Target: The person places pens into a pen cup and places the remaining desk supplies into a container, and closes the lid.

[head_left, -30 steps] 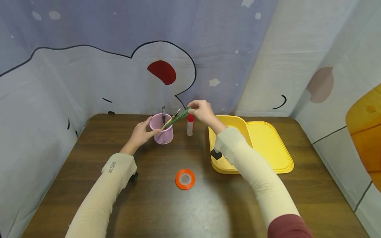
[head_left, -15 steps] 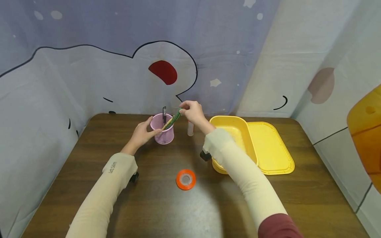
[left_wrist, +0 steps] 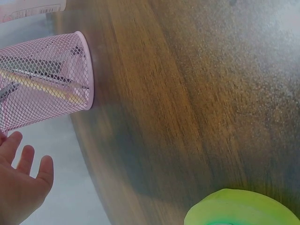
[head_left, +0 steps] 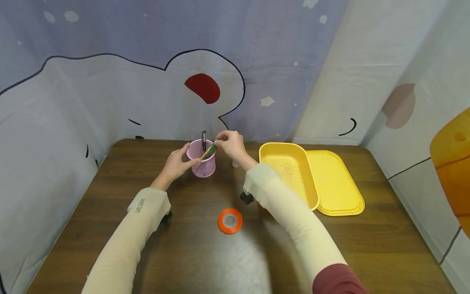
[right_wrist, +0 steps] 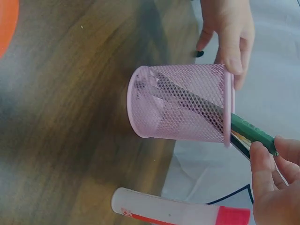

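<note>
In the head view, a pink mesh pen cup [head_left: 203, 167] stands upright near the table's back edge. My left hand [head_left: 174, 166] holds its rim between thumb and fingers. A thick green pen [right_wrist: 252, 132] leans in the cup, its lower part behind the mesh. My right hand [head_left: 232, 145] pinches the pen's upper end, just outside the rim. A black pen [head_left: 203, 141] and a yellow pencil [head_left: 206, 152] also stand in the cup. Close by the right hand, a white glue stick [right_wrist: 164, 206] with a red cap is mostly hidden in the head view.
To the right sits a yellow box [head_left: 286, 169], with a flat yellow lid [head_left: 335, 183] beside it. An orange tape roll [head_left: 229, 221] lies at mid-table. Behind the table's back edge hangs a printed curtain [head_left: 147, 94].
My right hand has moved left and slightly down, bringing the green pen from slanting across the rim to deeper inside the cup. The left hand stays on the rim.
</note>
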Motion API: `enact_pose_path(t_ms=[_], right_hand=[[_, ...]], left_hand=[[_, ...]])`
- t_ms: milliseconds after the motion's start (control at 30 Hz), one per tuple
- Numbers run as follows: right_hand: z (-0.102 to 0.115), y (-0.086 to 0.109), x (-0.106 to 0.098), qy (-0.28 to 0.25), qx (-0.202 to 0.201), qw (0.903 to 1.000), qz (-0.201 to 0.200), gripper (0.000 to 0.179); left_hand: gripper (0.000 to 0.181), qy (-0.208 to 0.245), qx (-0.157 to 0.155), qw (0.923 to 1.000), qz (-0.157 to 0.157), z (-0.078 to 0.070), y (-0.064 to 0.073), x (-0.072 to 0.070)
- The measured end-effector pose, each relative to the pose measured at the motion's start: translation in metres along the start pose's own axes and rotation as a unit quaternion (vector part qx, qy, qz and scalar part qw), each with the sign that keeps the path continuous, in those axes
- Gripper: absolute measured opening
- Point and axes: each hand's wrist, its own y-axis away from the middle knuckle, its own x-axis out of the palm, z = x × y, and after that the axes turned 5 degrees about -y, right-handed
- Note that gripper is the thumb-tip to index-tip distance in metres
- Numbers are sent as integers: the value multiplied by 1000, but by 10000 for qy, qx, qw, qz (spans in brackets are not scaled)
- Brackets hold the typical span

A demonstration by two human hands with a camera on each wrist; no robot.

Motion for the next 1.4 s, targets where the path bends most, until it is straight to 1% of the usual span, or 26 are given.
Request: enact_pose_path(t_ms=[233,433,533,700,900,1000,1200,1300,1400], right_hand=[[-6,3,6,-214,193,9995,85,12],[-9,4,7,-389,132,9990,155,13],[-10,7,4,-357,71,9992,146,14],[-10,12,-7,-216,42,9996,150,16],[-13,19,-23,-256,7,9988,409,23],[-16,24,-33,-237,-4,9987,457,25],[-27,33,-53,-231,124,9982,546,24],[-33,38,-65,-288,194,9975,615,26],[-38,44,-77,-276,163,9972,671,28]], left_hand=[[80,9,-16,10000,24,0,0,-1],[80,8,-15,10000,16,0,0,0],[79,5,-26,10000,13,0,0,1],[80,-17,-71,10000,35,1,0,1],[79,-80,-40,10000,28,0,0,1],[79,-50,-32,10000,59,-1,0,1],[80,106,25,9999,53,-1,0,2],[80,129,27,9999,58,0,0,3],[81,74,18,10000,28,2,1,3]])
